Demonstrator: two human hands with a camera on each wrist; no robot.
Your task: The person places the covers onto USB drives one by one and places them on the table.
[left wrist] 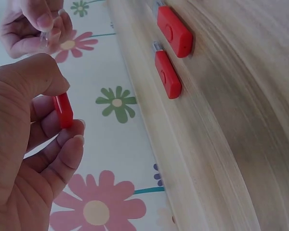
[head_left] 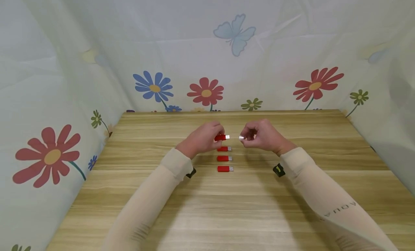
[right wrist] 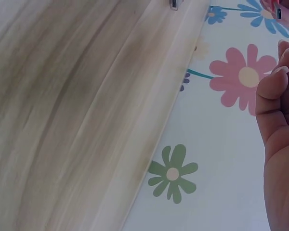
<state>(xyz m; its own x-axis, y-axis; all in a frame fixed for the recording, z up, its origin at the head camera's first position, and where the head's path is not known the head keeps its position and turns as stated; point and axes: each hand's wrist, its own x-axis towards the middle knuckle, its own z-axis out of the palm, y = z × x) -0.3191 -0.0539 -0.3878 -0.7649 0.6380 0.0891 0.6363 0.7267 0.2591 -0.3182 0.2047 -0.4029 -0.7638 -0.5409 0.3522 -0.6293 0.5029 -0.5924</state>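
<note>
In the head view my left hand [head_left: 207,137] pinches a red USB stick [head_left: 220,137] between thumb and fingers, its metal plug pointing right. Across a small gap, my right hand [head_left: 262,135] pinches a small clear, shiny cap [head_left: 241,138] at its fingertips. The left wrist view shows the held USB stick's red body [left wrist: 63,110], with the clear cap [left wrist: 49,37] in the other hand beyond it. Below my hands, three more red USB sticks [head_left: 224,158] lie in a column on the table, metal plugs to the right. The right wrist view shows only part of my right hand [right wrist: 284,115].
The wood-grain table [head_left: 253,207] extends toward me under both forearms. A white curtain [head_left: 181,38] with printed flowers and a butterfly hangs along its back and sides. Dark wrist devices [head_left: 279,170] sit beneath the sleeves.
</note>
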